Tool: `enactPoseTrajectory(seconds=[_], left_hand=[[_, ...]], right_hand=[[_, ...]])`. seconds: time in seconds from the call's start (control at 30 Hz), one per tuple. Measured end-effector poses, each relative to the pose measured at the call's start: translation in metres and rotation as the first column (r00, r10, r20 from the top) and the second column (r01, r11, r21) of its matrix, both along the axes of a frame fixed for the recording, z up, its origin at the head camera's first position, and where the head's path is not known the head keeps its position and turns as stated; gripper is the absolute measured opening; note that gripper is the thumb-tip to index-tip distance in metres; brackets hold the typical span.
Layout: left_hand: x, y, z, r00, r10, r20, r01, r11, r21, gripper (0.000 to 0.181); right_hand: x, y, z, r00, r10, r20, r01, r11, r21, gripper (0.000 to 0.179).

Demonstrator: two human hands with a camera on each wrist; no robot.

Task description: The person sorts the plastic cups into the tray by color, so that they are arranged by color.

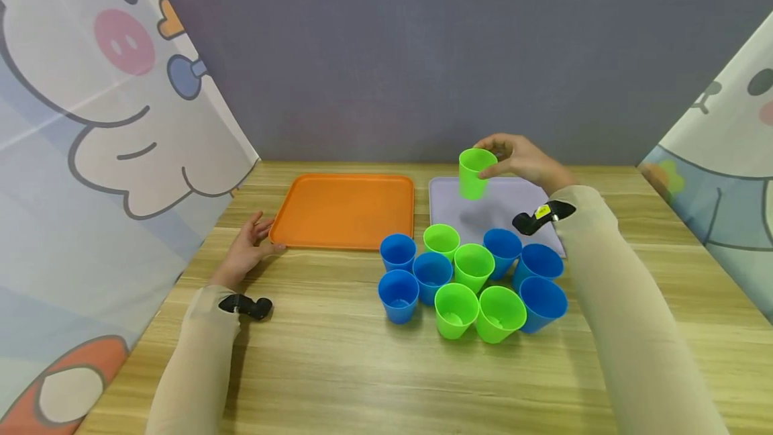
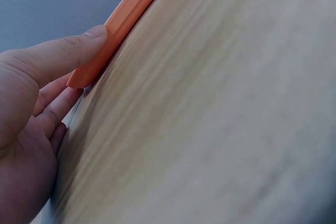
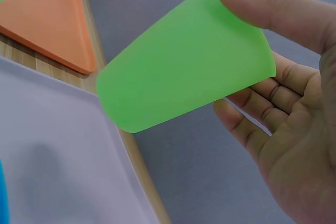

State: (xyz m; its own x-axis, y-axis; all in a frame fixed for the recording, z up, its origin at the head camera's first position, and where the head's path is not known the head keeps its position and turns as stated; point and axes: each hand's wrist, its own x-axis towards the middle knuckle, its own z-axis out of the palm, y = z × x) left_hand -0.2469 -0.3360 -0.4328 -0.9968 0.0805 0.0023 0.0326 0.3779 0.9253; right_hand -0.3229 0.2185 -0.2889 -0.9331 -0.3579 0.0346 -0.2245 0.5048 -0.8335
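Observation:
My right hand (image 1: pixel 513 158) holds a green cup (image 1: pixel 473 176) upright in the air over the pale purple tray (image 1: pixel 443 210). The right wrist view shows the thumb on one side of this cup's rim and the fingers on the other. At the near left corner of the orange tray (image 1: pixel 350 210), my left hand (image 1: pixel 249 247) holds the edge between thumb and fingers; the left wrist view has the thumb on the orange rim (image 2: pixel 97 59). Several blue cups (image 1: pixel 433 272) and green cups (image 1: pixel 455 311) stand close together in front of the trays, mouths up.
A wooden table (image 1: pixel 314 348) carries everything. Behind it rises a grey wall panel (image 1: pixel 362 59), with cartoon-printed panels (image 1: pixel 121 119) at the sides. Some blue cups (image 1: pixel 502 250) at the right overlap the purple tray's near edge in the head view.

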Motion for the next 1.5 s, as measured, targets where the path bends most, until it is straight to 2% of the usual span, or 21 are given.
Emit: enactPoseTrajectory(seconds=[0.2, 0.33, 0.53, 0.73, 0.9, 1.27, 1.5], left_hand=[[0.001, 0.001, 0.0, 1.0, 0.0, -0.005, 0.0, 1.0, -0.009, 0.105], [0.0, 0.001, -0.001, 1.0, 0.002, -0.013, -0.002, 1.0, 0.015, 0.104], [-0.001, 0.001, -0.001, 1.0, -0.009, -0.019, 0.01, 0.999, 0.035, 0.104], [0.0, 0.0, -0.001, 1.0, -0.004, 0.002, 0.004, 1.0, 0.022, 0.106], [-0.002, -0.002, -0.003, 1.0, 0.003, 0.005, -0.003, 1.0, 0.008, 0.106], [-0.002, -0.001, -0.001, 1.0, 0.007, 0.004, -0.007, 1.0, -0.009, 0.106], [0.0, 0.001, 0.001, 1.0, 0.002, -0.005, -0.002, 1.0, 0.007, 0.105]], right_hand=[[-0.013, -0.021, -0.008, 0.999, 0.027, 0.024, -0.027, 1.0, 0.007, 0.054], [-0.019, -0.04, -0.012, 0.997, 0.067, 0.034, -0.067, 0.998, 0.016, 0.053], [-0.025, -0.065, -0.015, 0.991, 0.126, 0.048, -0.128, 0.991, 0.049, 0.056], [-0.028, -0.091, -0.019, 0.988, 0.143, 0.059, -0.146, 0.987, 0.065, 0.059], [-0.025, -0.108, -0.022, 0.989, 0.134, 0.069, -0.138, 0.989, 0.058, 0.06], [-0.03, -0.13, -0.032, 0.992, 0.049, 0.115, -0.046, 0.999, -0.022, 0.065], [-0.033, -0.136, -0.038, 0.985, 0.061, 0.163, -0.059, 0.998, -0.019, 0.066]])
